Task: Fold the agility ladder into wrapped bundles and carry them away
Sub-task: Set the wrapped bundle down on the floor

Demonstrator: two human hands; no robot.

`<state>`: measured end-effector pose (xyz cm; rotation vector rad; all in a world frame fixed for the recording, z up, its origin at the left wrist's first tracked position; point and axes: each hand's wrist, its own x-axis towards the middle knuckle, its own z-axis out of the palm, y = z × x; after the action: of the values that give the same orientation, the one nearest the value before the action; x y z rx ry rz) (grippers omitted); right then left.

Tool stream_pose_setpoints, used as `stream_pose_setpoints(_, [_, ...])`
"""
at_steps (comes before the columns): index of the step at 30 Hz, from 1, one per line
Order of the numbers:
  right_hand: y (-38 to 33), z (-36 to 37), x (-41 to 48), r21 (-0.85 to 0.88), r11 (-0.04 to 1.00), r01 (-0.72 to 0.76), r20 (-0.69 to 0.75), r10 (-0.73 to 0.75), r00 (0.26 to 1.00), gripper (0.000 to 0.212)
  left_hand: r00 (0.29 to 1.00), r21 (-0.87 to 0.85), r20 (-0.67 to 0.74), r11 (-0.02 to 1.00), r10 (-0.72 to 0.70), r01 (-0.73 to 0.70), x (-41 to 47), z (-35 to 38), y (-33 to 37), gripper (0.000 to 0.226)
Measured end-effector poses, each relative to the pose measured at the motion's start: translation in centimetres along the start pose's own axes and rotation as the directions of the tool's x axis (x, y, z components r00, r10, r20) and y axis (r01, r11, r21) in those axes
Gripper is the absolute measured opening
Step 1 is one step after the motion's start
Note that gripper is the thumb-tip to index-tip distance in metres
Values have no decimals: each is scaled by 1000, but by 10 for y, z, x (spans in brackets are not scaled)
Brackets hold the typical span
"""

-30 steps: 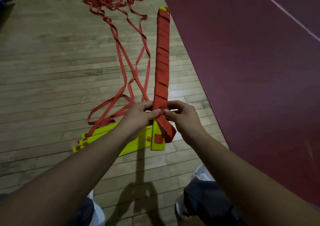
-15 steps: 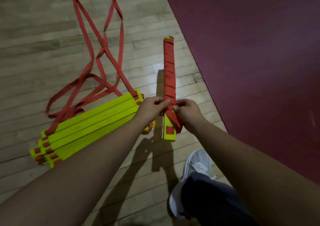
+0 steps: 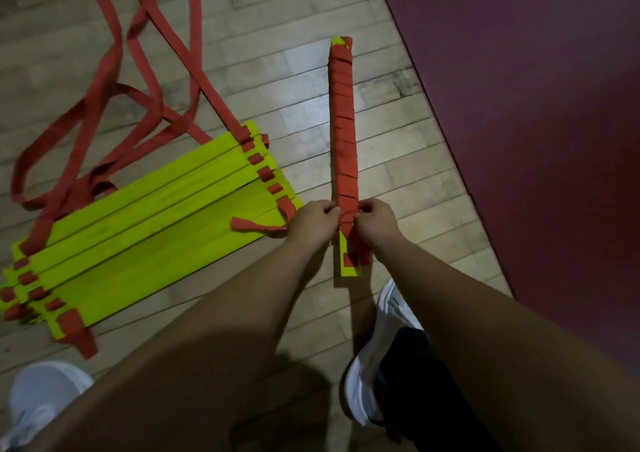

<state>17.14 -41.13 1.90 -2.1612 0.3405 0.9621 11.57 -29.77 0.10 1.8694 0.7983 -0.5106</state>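
While both hands meet at its near end, I have the wrapped bundle [image 3: 343, 133] running straight away from the camera above the wooden floor [image 3: 391, 160]. It is a long narrow bar bound in red strap for almost its whole length. Yellow shows only at the far tip and on the short stub below the hands. The left hand [image 3: 311, 221] sits against the bundle's left edge, fingers curled, thumb and fingertips pinching the last red turns. The right hand [image 3: 375, 223] mirrors it on the right edge, fingers curled and pinching the same spot, so the two thumbs nearly touch across the bar. A loose end of red strap hangs from under the right hand and lies over the yellow stub. I cannot tell from this feed whether the bundle's far tip touches the floor or is held just off it.

Just left of the left hand, a fan of flat yellow rungs [image 3: 149, 223] lies on the floor, unwrapped, its near corner close beside the left knuckles. Red tabs show at both ends of each rung. From there the loose red straps [image 3: 114, 81] loop and cross away to the upper left, out of view. To the right of the bundle, well apart from it, the wood gives way to a maroon floor area [image 3: 536, 105]. Nearest the camera, one white shoe [image 3: 388, 316] stands below the bundle's stub and another white shoe [image 3: 38, 396] at lower left.
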Motion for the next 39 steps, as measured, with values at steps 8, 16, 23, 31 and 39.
stream_pose_setpoints(8, [-9,13,-3,-264,956,127,-7,-133,991,39,999,-140,2,989,-53,53,-21,-63,-51,19])
stream_pose_setpoints(16, [-43,103,-13,-342,895,286,223,-218,950,30,985,364,-173,931,27,38,-46,-166,-163,64])
stream_pose_setpoints(23, [-48,135,2,-220,972,83,113,-59,992,40,999,284,-20,958,-41,45,-45,-158,-204,72])
stream_pose_setpoints(31, [-61,153,3,-416,908,-43,-54,23,998,61,1000,250,-5,968,-11,12,-47,-165,-206,66])
stream_pose_setpoints(39, [-49,132,17,-169,986,15,6,-15,1000,31,997,107,-73,994,13,-5,-49,-154,-213,63])
